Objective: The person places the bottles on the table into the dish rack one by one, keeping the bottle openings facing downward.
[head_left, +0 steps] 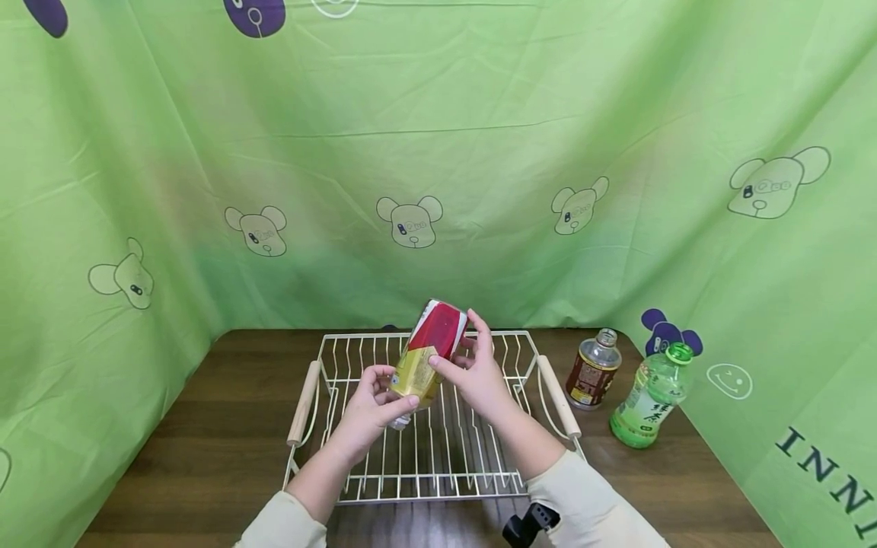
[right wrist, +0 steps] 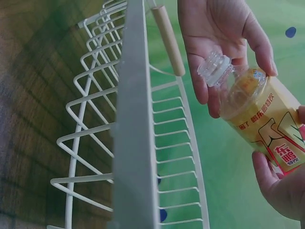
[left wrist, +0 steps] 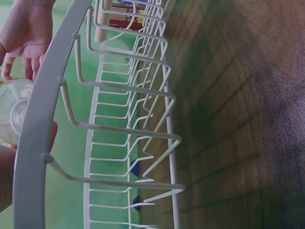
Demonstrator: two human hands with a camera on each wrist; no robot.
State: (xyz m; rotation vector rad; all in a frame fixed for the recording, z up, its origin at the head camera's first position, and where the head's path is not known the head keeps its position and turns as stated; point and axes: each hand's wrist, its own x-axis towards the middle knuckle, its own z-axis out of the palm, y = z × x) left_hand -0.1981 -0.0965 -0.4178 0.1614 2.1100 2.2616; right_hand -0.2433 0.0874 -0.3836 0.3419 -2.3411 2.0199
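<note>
A plastic bottle [head_left: 430, 352] with a red and yellow label is tilted above a white wire rack [head_left: 438, 499], its neck down toward the left. My right hand [head_left: 483, 380] holds it near the base, thumb on the label and fingers around the far side. Near the neck end, my left hand [head_left: 370, 411] grips the shoulder between thumb and fingers. From the right wrist view, the bottle [right wrist: 267, 117] shows a clear neck without a cap. In the left wrist view only the clear neck end of the bottle [left wrist: 16, 109] shows, partly behind the rack's rail.
Wooden handles [head_left: 558, 396] flank the rack on the brown table [head_left: 205, 457]. To its right stand a brown-labelled bottle [head_left: 593, 369] and a green bottle [head_left: 651, 396], both upright. Green printed cloth [head_left: 411, 152] encloses the table's back and sides.
</note>
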